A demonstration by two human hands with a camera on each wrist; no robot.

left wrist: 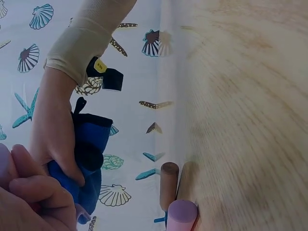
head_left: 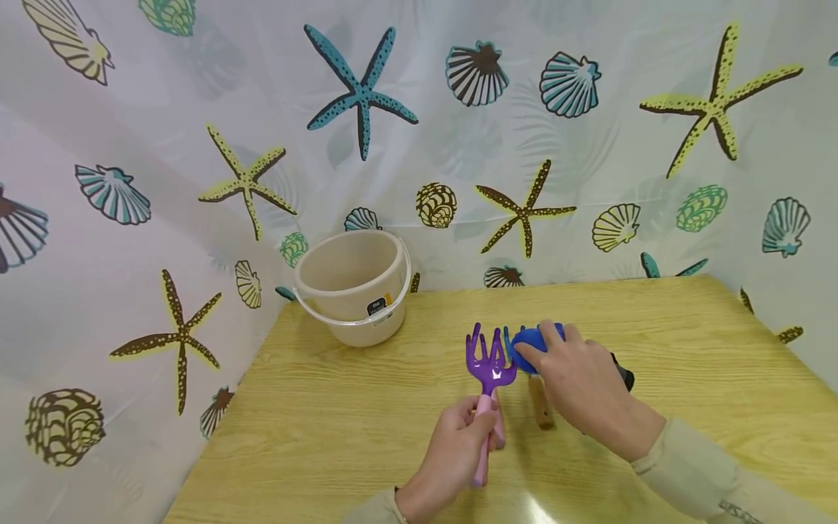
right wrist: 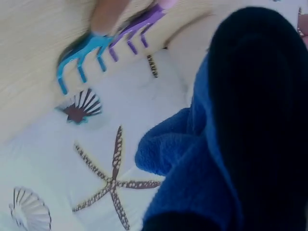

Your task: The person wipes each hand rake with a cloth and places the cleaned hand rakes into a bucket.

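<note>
My left hand (head_left: pixel 458 437) grips the pink handle of a purple hand fork (head_left: pixel 487 372), its tines pointing up and away. In my right hand (head_left: pixel 583 378) is a blue fuzzy cloth (head_left: pixel 532 349) with black parts, held against or very near the fork's right tines; contact is hard to tell. The left wrist view shows my right fingers curled round this cloth (left wrist: pixel 94 137). Under the hands, a teal rake (right wrist: pixel 86 48) with a wooden handle (head_left: pixel 540 407) lies on the table. Beside it lies a purple rake (right wrist: pixel 137 29) with a pink handle (head_left: pixel 500 431), partly hidden by my left hand.
A beige bucket (head_left: pixel 366 331) with a white handle stands at the table's back left. The wooden table (head_left: pixel 314 437) reaches a white curtain (head_left: pixel 419 145) printed with shells and starfish at the back and sides.
</note>
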